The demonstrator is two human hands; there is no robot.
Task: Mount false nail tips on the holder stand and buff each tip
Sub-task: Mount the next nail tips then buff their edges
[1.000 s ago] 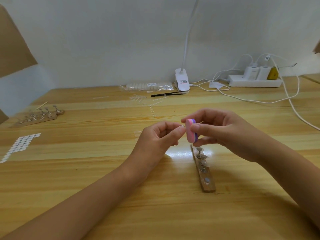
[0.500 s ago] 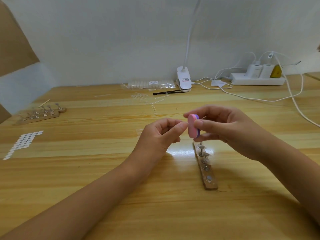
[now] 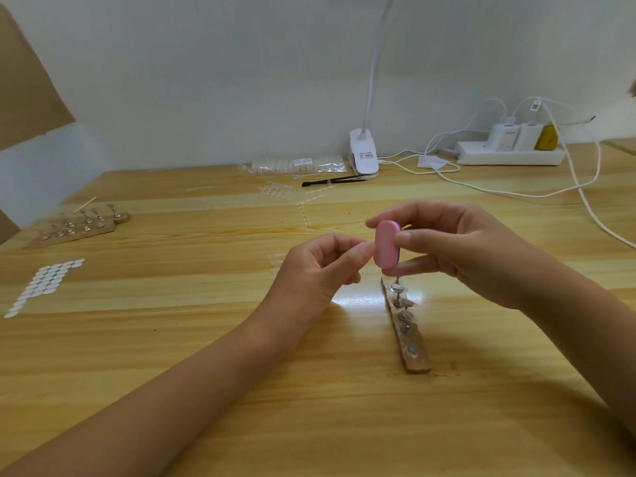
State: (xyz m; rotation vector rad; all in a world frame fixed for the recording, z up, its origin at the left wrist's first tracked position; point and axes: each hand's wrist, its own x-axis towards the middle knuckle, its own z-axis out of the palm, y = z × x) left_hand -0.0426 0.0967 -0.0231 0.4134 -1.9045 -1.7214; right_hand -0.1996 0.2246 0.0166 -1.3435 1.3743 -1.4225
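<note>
My right hand [image 3: 457,249] grips a small pink buffer block [image 3: 385,246] with a purple back, upright above the table. My left hand [image 3: 320,270] has its fingers curled, and its thumb and forefinger pinch a small nail tip against the buffer's left edge. The tip is almost entirely hidden by my fingers. Just below both hands lies a wooden holder stand [image 3: 411,342], with several metal pegs running away from me. Some pegs at its far end carry clear tips.
A second wooden stand [image 3: 79,225] sits at the far left, with a sheet of white adhesive dots [image 3: 44,284] in front of it. Loose clear tips [image 3: 275,192], a bag of tips [image 3: 296,165], a black tool [image 3: 330,180], a lamp clip [image 3: 363,154] and a power strip [image 3: 509,156] with cables line the back.
The buffer has turned in my right hand, so its pink face now shows more. Both hands stay together above the stand, and the left keeps its pinch.
</note>
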